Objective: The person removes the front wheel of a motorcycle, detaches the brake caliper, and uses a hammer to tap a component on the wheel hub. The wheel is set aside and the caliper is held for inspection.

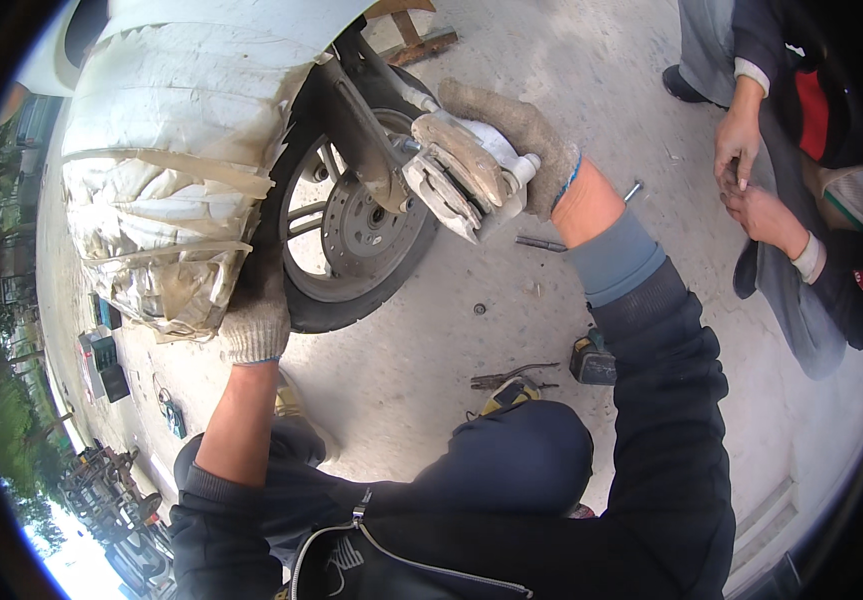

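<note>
A brake caliper with its pads showing is in my right hand, which wears a knitted work glove. Its gloved fingers wrap around the caliper's far side and front. The caliper is held off to the right of the front wheel, away from the brake disc. Beside the tyre's left edge is my gloved left hand. Its fingers are hidden behind the tyre and the film-wrapped white bodywork. The fork leg comes down between the bodywork and the caliper.
A cordless power tool lies near my right knee, with thin dark tools beside it. Behind my right wrist a metal rod lies on the concrete. At the right sits another person, hands together. Boxes stand at the left.
</note>
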`<action>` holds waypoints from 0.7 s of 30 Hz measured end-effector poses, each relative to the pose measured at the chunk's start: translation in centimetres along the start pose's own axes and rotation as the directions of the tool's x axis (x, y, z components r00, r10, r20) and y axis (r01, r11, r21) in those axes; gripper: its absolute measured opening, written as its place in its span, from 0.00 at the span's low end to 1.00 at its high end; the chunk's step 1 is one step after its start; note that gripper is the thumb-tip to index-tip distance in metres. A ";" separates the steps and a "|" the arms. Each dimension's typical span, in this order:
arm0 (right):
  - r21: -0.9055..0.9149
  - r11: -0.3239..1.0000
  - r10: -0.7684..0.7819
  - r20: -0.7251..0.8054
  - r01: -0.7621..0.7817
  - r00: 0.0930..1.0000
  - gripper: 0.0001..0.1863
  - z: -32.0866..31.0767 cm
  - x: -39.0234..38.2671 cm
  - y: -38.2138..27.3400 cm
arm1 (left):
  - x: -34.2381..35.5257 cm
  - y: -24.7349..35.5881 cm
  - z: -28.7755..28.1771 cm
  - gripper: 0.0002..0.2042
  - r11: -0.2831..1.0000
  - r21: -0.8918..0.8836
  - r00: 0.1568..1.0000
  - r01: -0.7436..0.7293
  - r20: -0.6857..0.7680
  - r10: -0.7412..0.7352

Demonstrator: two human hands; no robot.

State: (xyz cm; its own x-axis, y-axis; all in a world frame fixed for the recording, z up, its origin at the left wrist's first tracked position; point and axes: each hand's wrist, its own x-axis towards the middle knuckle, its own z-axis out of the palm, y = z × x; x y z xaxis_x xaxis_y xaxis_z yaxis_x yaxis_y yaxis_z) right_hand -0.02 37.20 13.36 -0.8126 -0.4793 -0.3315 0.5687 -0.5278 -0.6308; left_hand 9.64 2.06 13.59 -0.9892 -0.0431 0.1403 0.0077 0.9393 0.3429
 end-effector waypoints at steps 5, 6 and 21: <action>-0.044 0.998 0.032 -0.033 -0.033 0.999 0.27 1.1 -0.3 -0.2 | -6.8 10.7 -1.3 0.38 0.941 -0.239 0.970 -0.239 -0.007 0.244; -0.012 0.999 0.050 0.003 -0.050 0.999 0.27 1.2 -0.4 -0.4 | -6.3 12.4 -0.6 0.37 0.781 -0.618 0.979 0.088 0.200 0.048; -0.981 0.124 -0.637 0.038 0.152 0.770 0.27 -1.5 -5.2 0.3 | 4.8 16.7 3.7 0.33 -0.396 -0.428 0.572 0.812 0.713 0.404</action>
State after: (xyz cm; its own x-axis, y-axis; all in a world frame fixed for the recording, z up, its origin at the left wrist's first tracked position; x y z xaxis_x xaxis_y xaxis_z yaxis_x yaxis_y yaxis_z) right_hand 4.16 40.58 13.88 -0.9831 -0.0598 0.1733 -0.1774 0.5493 -0.8166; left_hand 4.50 18.83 16.59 -0.6678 0.5976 -0.4439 -0.7441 -0.5527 0.3753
